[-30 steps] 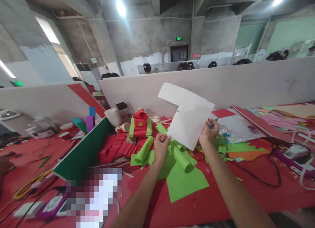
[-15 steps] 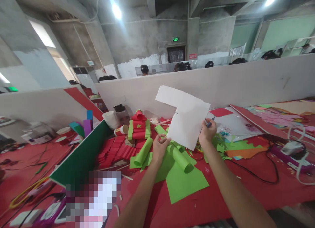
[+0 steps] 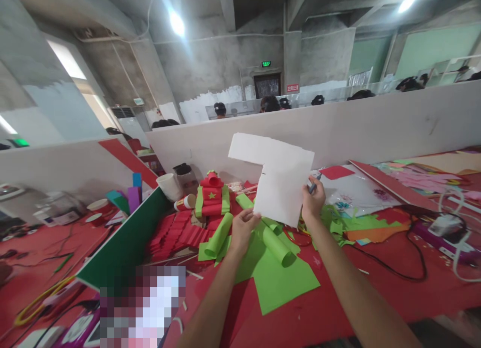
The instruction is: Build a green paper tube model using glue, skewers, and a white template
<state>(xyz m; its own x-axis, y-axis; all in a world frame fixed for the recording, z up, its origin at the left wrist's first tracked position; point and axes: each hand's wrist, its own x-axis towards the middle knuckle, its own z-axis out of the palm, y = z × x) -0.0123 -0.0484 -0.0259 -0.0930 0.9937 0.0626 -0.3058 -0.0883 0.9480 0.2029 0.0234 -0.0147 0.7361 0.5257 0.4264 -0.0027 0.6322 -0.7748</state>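
Raised above the table is a white L-shaped piece of card [image 3: 283,182] with a short black mark near its inner corner. My left hand [image 3: 243,227] pinches its lower left corner between thumb and fingers. At the card's right edge, my right hand [image 3: 313,200] is closed on it and also keeps a dark marker [image 3: 312,188], partly hidden by the fingers. Below lie a flat green paper sheet [image 3: 283,285] and green paper rolls [image 3: 276,242], [image 3: 220,235]. Behind my left hand stands a red and green paper model [image 3: 212,195] bearing a yellow star.
Folded red paper strips [image 3: 176,230] lie beside a leaning green board [image 3: 126,237]. A white cup [image 3: 170,186] stands behind. Green scraps [image 3: 336,225], a power strip [image 3: 445,242] and cables are on the right. A pale partition [image 3: 356,127] runs along the back.
The card has moved slightly left and turned a little, so its top edge is more level. Both hands keep their grip on it.
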